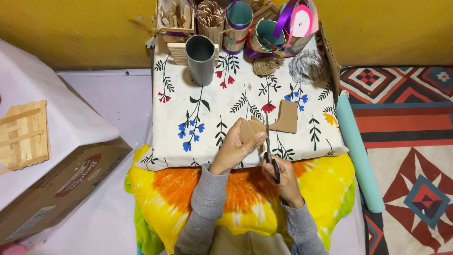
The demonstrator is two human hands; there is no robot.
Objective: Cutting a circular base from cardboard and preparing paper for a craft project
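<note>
Pinching a rounded cardboard piece (249, 131) between thumb and fingers, your left hand (234, 151) holds it up over the near edge of the floral cloth (207, 113). Your right hand (282, 175) is closed through the handles of the scissors (270, 152), whose blades point away from you and run up along the right side of the piece, between it and an offcut (285, 117) of the same cardboard. The offcut looks partly joined to the piece still, though the blades hide the join.

Judging by the outline, the left side of the piece is already curved, and the cut along the right side seems unfinished.

Further out, a grey tube (201, 59) stands upright near the far left corner of the cloth. Along the far edge sit stick-covered cups (211, 21), ribbon spools (297, 21), a twine ball (265, 66) and a clear tape roll (306, 67). A teal roll (358, 156) lies just beside the right edge. A cardboard box (52, 189) and a wooden stick panel (23, 134) rest well apart at your left.
</note>
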